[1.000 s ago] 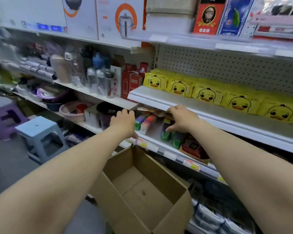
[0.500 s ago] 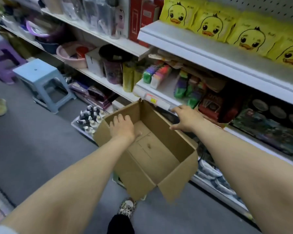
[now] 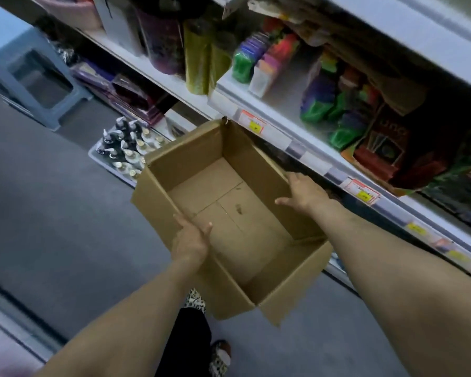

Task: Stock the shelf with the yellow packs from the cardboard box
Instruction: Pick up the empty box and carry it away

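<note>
1. Since half a second ago, the view has been tilted further down, so the yellow packs on the upper shelf are out of frame, and both hands have been moved lower along the cardboard box (image 3: 245,240).
2. The near left wall of the box is gripped by the left hand (image 3: 192,240): the thumb (image 3: 206,229) is laid inside and the fingers are curled over the outside.
3. The right hand (image 3: 303,191) is laid against the right wall with its fingers straight and spread; a firm hold cannot be made out.
4. One box is seen, at the centre of the frame beside the lower shelf (image 3: 283,104), its open top turned up to the camera and its bare floor showing.
5. Its long axis is set from upper left to lower right.
6. One blue stool (image 3: 30,63) is seen at upper left, and two patterned shoes (image 3: 196,300) at the bottom centre.
</note>
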Demonstrator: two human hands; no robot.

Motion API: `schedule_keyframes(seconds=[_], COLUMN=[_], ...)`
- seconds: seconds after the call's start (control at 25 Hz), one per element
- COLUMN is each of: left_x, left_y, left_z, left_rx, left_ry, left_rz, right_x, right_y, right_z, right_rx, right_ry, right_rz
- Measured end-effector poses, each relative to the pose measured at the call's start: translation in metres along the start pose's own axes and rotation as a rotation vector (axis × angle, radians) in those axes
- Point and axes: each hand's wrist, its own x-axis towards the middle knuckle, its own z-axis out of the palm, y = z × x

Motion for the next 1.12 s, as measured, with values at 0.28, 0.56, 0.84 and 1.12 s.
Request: schedule_keyframes(seconds=[0.28, 0.56, 0.84, 1.12], left_x=[0.028, 0.06, 0.024, -0.034], left_y=[-0.013, -0.036, -0.057, -0.101], left_z=[0.02, 0.042, 0.043, 0.083], left_rx=[-0.025, -0.439, -0.483, -0.274], left_ry=[-0.015, -0.045, -0.061, -0.2], left_rz=[-0.104, -0.14, -0.122, 0.027], right_x=[0.056, 0.079, 0.043, -0.092], right_y=[-0.002, -0.004, 0.006, 0.105], right_z=[0.019, 0.03, 0.048, 0.11], right_rx=[0.124, 0.06, 0.081, 0.367], right_ry=[-0.065, -0.076, -0.112, -0.094], right_rz=[0.036, 0.051, 0.109, 0.276])
